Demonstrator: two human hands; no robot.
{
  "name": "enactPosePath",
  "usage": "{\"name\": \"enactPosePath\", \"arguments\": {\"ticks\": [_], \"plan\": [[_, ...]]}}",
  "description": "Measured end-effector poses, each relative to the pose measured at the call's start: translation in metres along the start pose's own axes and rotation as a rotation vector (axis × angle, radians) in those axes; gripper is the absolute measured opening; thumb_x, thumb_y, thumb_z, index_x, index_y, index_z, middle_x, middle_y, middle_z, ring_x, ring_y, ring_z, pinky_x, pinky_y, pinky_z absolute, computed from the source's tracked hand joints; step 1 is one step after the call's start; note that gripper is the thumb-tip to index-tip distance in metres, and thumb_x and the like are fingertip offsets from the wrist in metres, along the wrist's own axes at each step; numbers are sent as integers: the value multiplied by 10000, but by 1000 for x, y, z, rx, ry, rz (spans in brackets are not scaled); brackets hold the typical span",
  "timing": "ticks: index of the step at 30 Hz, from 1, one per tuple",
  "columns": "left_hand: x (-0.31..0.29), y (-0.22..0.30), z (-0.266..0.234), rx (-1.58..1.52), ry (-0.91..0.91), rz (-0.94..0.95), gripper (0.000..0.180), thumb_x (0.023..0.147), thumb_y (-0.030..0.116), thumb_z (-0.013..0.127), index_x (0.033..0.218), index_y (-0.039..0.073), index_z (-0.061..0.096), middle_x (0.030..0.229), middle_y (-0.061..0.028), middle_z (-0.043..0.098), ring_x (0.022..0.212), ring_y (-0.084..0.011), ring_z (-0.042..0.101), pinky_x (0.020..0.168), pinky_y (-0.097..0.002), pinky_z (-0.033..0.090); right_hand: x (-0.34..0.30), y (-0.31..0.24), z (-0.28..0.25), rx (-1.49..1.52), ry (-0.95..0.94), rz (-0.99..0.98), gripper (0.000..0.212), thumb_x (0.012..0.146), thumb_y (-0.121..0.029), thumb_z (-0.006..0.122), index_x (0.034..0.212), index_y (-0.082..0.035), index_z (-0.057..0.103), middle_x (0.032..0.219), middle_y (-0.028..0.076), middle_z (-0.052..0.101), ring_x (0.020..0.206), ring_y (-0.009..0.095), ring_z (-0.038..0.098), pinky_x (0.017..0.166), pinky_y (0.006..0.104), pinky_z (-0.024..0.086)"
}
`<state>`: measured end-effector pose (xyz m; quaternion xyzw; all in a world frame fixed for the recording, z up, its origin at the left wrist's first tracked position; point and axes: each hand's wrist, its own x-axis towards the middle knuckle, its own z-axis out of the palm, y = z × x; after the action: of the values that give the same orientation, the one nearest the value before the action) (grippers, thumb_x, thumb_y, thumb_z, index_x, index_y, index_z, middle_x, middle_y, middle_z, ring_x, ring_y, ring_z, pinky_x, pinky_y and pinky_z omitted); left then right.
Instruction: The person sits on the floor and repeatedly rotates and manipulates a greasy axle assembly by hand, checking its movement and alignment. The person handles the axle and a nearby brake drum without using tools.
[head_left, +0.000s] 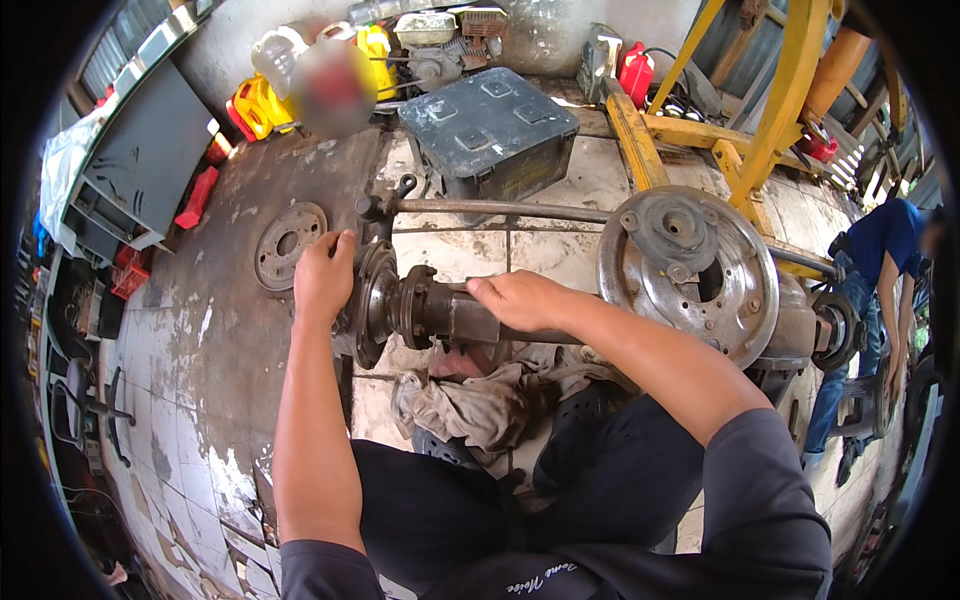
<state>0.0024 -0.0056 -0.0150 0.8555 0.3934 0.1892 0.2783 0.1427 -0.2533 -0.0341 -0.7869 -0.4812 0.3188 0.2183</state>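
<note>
Head view: axle shaft under right hand fingers (left hand on flange).

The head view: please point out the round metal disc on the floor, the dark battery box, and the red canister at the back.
round metal disc [289, 244], head view, on its flat face beside the centre hole.
dark battery box [488, 118], head view, on its top lid.
red canister [636, 73], head view, on its side wall.

Workshop floor, counted: two hands on one axle shaft.

One left hand, one right hand, one greasy axle shaft, one round brake plate, one loose metal disc, one grey battery, one crumpled rag, two yellow containers, one red can, one other person.
</note>
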Motion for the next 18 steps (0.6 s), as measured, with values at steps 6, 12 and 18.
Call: {"name": "enactPosePath", "arguments": {"ticks": [6, 12, 18], "plan": [[1, -1, 2, 11, 5, 3, 412, 973, 399, 562, 1091, 38, 723, 1005, -147, 735, 966, -265, 684, 869, -360, 482, -3, 1, 16, 42, 140, -130, 690, 1066, -486, 236, 1100, 42, 678, 1088, 315, 671, 1055, 485, 625, 956, 518, 481], [1, 5, -5, 26, -9, 17, 430, 971, 399, 557, 1101, 21, 715, 1009, -190, 724, 980, -321, 679, 871, -389, 489, 6, 14, -2, -107, -29, 104, 627, 1067, -446, 269, 1099, 14, 693, 1060, 308, 678, 1038, 487, 626, 952, 523, 482], [0, 0, -3, -18, 5, 10, 410, 972, 398, 567, 1087, 36, 720, 980, -156, 734, 953, -282, 686, 856, -369, 485, -8, -12, 7, 8, 69, -83, 610, 1069, -443, 274, 1096, 1, 691, 1031, 301, 684, 1010, 489, 631, 930, 527, 486]]}}
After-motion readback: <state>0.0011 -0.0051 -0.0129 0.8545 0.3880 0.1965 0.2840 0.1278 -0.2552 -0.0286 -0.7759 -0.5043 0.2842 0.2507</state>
